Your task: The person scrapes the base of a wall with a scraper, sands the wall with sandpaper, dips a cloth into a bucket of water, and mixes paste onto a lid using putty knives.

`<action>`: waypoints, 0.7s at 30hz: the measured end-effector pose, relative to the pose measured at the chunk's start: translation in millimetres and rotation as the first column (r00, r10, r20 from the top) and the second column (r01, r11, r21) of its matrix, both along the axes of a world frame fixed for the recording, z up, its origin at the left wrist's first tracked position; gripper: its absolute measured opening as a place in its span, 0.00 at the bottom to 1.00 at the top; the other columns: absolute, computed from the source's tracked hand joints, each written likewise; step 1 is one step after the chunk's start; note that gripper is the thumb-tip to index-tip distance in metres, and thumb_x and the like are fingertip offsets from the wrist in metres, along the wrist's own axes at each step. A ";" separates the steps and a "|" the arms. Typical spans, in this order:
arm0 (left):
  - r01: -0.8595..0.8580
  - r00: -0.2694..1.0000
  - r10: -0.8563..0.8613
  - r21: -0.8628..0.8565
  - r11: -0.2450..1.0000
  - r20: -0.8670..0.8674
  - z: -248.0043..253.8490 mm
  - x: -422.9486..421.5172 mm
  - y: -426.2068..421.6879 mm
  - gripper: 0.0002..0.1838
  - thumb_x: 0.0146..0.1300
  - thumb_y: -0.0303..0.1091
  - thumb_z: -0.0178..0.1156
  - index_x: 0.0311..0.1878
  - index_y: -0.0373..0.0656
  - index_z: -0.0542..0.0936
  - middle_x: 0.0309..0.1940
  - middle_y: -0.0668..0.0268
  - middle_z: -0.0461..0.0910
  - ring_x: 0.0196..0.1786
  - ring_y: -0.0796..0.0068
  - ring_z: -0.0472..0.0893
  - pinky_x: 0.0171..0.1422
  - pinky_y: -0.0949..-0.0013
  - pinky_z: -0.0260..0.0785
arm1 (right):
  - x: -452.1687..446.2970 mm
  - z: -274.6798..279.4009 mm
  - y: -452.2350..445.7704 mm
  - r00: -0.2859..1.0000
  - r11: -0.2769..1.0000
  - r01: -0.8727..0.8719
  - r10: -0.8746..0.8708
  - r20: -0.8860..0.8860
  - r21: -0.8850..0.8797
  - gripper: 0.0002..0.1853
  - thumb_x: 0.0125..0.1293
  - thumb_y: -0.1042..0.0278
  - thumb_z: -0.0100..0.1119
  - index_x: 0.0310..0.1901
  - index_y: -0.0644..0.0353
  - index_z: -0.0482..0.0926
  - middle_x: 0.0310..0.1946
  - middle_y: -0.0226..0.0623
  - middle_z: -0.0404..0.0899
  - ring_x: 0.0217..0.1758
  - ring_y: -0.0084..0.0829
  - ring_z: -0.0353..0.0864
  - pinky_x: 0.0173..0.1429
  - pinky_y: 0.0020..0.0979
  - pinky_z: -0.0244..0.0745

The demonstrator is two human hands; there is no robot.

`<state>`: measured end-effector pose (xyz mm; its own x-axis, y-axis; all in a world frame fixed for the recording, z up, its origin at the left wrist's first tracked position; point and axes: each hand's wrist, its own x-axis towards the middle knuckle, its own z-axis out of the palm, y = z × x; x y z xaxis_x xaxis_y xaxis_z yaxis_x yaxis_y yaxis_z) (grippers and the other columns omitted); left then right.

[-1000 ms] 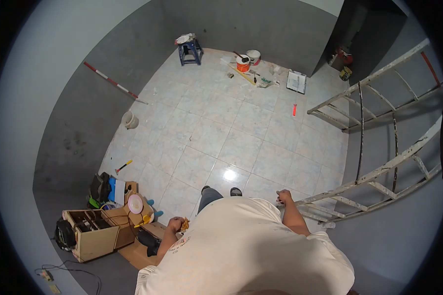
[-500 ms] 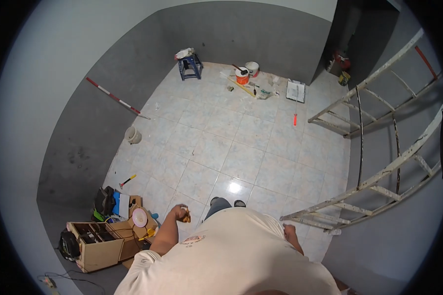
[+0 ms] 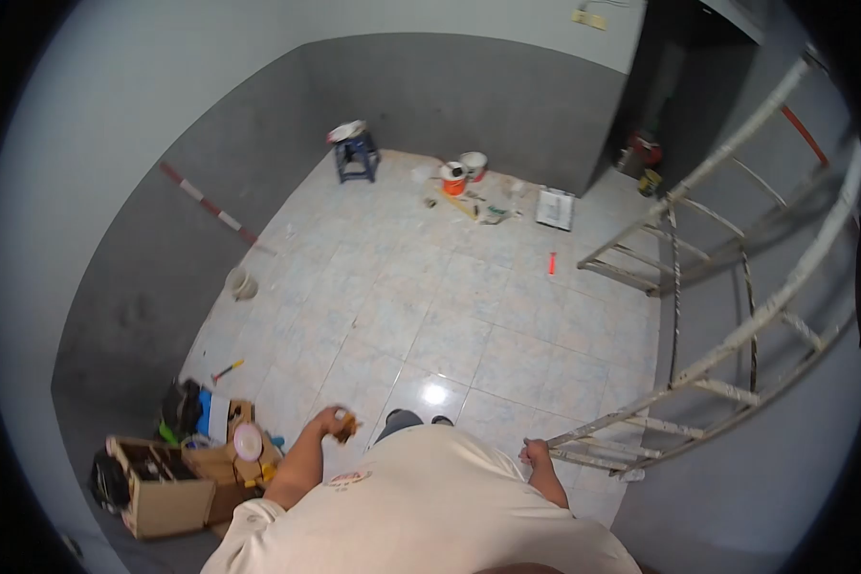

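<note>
My left hand [image 3: 329,419] is out in front of my left side, closed around a small yellow-brown thing [image 3: 348,428] whose kind is too small to make out. On the other side, my right hand [image 3: 536,451] hangs low with curled fingers, close to the foot of the paint-spattered ladder [image 3: 631,421]. Whether it holds anything is too small to tell. Left of my left arm lie a pink disc [image 3: 248,442] and a wooden box [image 3: 167,502] with dark items in it.
Tools lie by the far wall, near an orange bucket [image 3: 453,187], a white bucket [image 3: 474,165] and a paint tray [image 3: 555,208]. A blue stool [image 3: 356,159] stands in the corner. A red-white pole [image 3: 201,201] leans left, above a pail [image 3: 243,283]. A hammer [image 3: 227,371] lies nearby.
The view has tilted up and shifted, so the room sits lower and further left. My right hand appears closer to the ladder's foot. My left hand still holds the yellow-brown thing.
</note>
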<state>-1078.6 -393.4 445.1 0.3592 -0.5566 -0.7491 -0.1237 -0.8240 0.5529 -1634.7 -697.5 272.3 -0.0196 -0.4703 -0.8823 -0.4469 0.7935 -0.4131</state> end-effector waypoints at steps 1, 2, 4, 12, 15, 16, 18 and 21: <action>0.014 1.000 -0.014 0.029 0.999 0.000 -6.8 2.6 17.8 0.33 0.61 0.42 0.77 0.64 0.39 0.74 0.31 0.57 0.87 0.31 0.68 0.86 0.34 0.63 0.81 | 6.2 1.8 -8.4 1.000 0.999 -0.012 0.013 0.009 -0.041 0.14 0.71 0.62 0.63 0.50 0.64 0.79 0.30 0.45 0.82 0.25 0.38 0.85 0.22 0.38 0.77; 0.002 1.000 0.000 0.057 0.998 -0.028 -16.4 4.1 39.3 0.32 0.61 0.42 0.76 0.63 0.39 0.75 0.31 0.58 0.86 0.31 0.68 0.85 0.34 0.63 0.81 | 11.3 5.6 -14.9 0.999 0.996 -0.020 0.024 0.042 -0.092 0.15 0.72 0.61 0.64 0.50 0.64 0.79 0.31 0.45 0.82 0.26 0.38 0.86 0.24 0.38 0.79; -0.087 0.989 0.098 0.096 0.991 -0.112 -29.6 13.2 72.3 0.29 0.61 0.41 0.74 0.61 0.38 0.76 0.30 0.59 0.84 0.31 0.68 0.85 0.34 0.63 0.80 | 18.9 16.9 -24.7 0.998 0.984 0.025 -0.013 0.065 -0.177 0.16 0.71 0.59 0.65 0.52 0.62 0.79 0.32 0.44 0.83 0.28 0.38 0.86 0.27 0.36 0.81; -0.746 0.473 0.726 0.212 0.631 -0.499 -61.7 43.4 66.1 0.18 0.63 0.37 0.66 0.50 0.35 0.80 0.26 0.65 0.77 0.33 0.69 0.81 0.36 0.62 0.78 | 34.3 97.9 -20.2 0.989 0.919 0.119 -0.078 0.123 -0.376 0.22 0.67 0.52 0.71 0.53 0.60 0.81 0.35 0.43 0.86 0.30 0.34 0.87 0.30 0.35 0.81; -0.756 0.355 0.682 0.232 0.612 -0.639 -79.6 46.7 34.5 0.13 0.61 0.31 0.67 0.46 0.34 0.82 0.28 0.63 0.79 0.34 0.68 0.83 0.37 0.60 0.80 | 58.1 155.7 -19.3 0.976 0.945 0.012 0.060 0.210 -0.327 0.26 0.67 0.51 0.73 0.59 0.56 0.79 0.42 0.40 0.86 0.41 0.31 0.87 0.42 0.37 0.83; -0.468 0.737 0.423 0.053 0.882 -0.527 -78.2 51.0 11.6 0.11 0.59 0.26 0.70 0.43 0.34 0.82 0.31 0.60 0.83 0.34 0.66 0.85 0.38 0.58 0.82 | 69.0 174.7 -17.8 0.951 0.936 -0.032 0.137 0.279 -0.350 0.27 0.67 0.51 0.73 0.61 0.56 0.78 0.43 0.39 0.86 0.45 0.31 0.86 0.45 0.36 0.82; -0.006 0.997 -0.006 -0.147 0.989 -0.077 -35.2 34.5 -46.4 0.19 0.54 0.28 0.80 0.43 0.34 0.81 0.38 0.55 0.87 0.37 0.66 0.88 0.42 0.57 0.84 | 93.4 205.1 -18.2 0.913 0.922 -0.088 0.226 0.340 -0.376 0.29 0.67 0.51 0.73 0.64 0.55 0.77 0.45 0.38 0.86 0.49 0.30 0.85 0.48 0.35 0.82; 0.023 0.990 -0.070 -0.339 0.940 -0.125 3.7 7.2 -128.9 0.29 0.48 0.40 0.86 0.44 0.33 0.80 0.39 0.58 0.87 0.40 0.71 0.87 0.47 0.64 0.82 | 135.1 236.6 -18.3 0.780 0.861 -0.232 0.443 0.443 -0.453 0.33 0.66 0.54 0.76 0.69 0.53 0.73 0.53 0.38 0.82 0.54 0.29 0.83 0.55 0.35 0.81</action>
<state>-1071.4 -522.3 448.8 0.2364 -0.7979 -0.5546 -0.0635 -0.5822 0.8106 -1499.6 -715.8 508.9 0.6072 -0.6343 -0.4785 -0.2924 0.3816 -0.8769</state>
